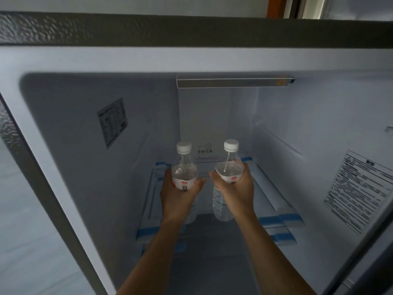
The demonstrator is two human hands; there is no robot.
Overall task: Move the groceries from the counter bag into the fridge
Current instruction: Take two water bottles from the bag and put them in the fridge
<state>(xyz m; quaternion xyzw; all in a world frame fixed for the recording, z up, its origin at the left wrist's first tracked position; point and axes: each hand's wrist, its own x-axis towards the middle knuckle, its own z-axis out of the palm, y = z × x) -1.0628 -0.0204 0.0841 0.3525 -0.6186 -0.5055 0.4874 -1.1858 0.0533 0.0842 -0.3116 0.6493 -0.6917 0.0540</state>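
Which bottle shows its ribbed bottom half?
The right bottle, in the right hand; the left hand mostly covers the left bottle below its label.

You have two clear plastic water bottles with white caps, the left bottle [184,167] and the right bottle [229,169], and two bare hands, your left hand [178,199] and your right hand [237,190], each gripping one. The one white fridge [63,124] holds one clear shelf [263,188], one long grey light bar [231,81] and two printed stickers, the left-wall sticker [112,122] and the right-wall sticker [359,192]. Blue tape strips [280,220] at the shelf's corners number at least four.
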